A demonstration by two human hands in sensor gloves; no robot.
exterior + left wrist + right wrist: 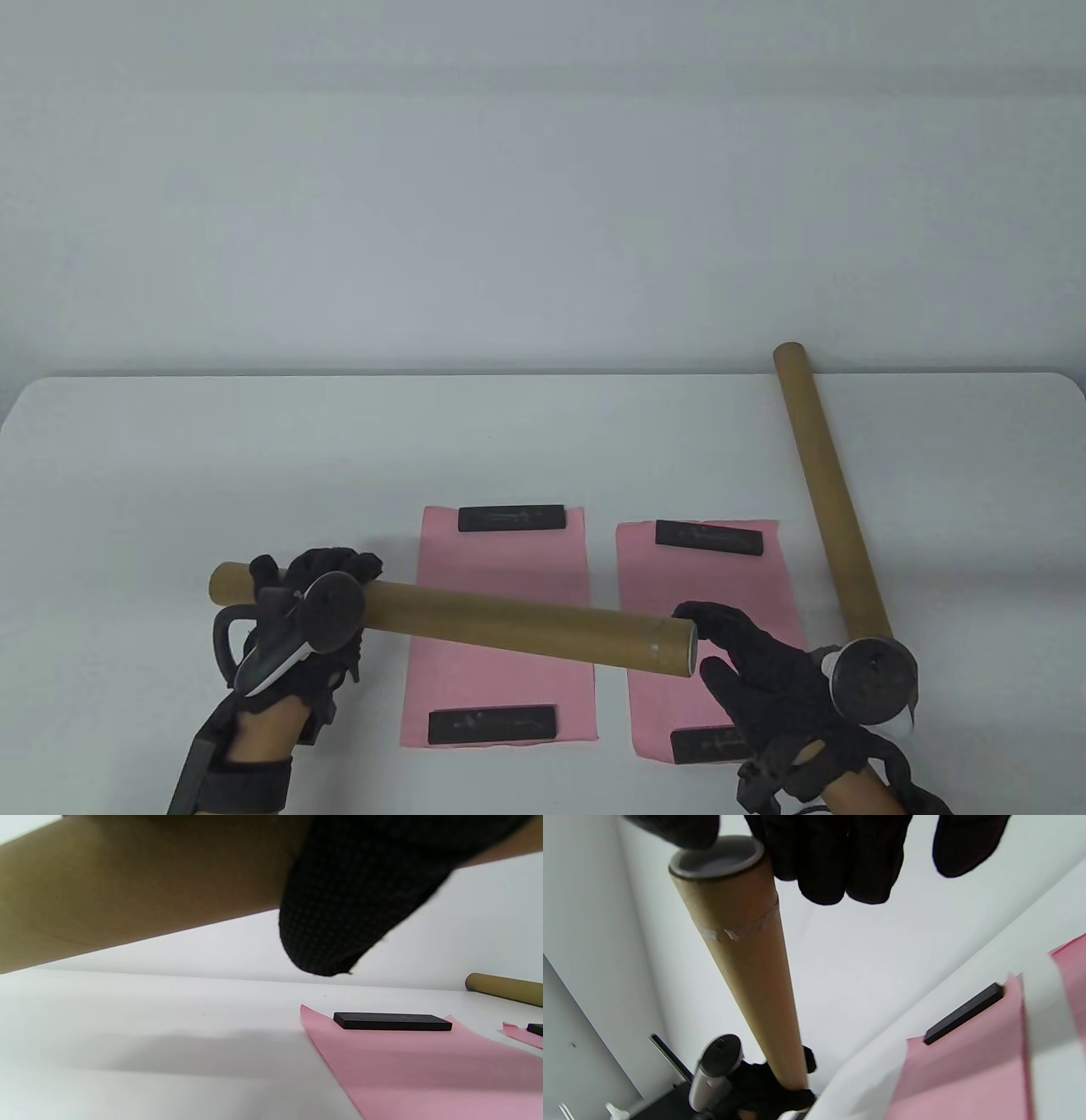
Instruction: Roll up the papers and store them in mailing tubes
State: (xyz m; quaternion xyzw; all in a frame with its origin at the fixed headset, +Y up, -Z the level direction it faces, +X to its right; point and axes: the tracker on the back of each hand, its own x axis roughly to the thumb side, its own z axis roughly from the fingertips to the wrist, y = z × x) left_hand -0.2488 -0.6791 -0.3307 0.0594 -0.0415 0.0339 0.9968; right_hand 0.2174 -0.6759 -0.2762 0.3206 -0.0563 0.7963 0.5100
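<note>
A long brown mailing tube (509,618) is held level above the table, over the left pink paper (501,628). My left hand (339,570) grips it near its left end; the tube fills the top of the left wrist view (127,891). My right hand (697,643) holds the tube's right end between thumb and fingers, at its grey end cap (717,857). The right pink paper (708,586) lies flat beside the left one. A second brown tube (831,492) lies slantwise on the table at the right.
Each paper is pinned flat by black bar weights, one at its far end (512,518) (708,537) and one at its near end (492,724) (704,745). The white table's far edge (543,376) meets a plain wall.
</note>
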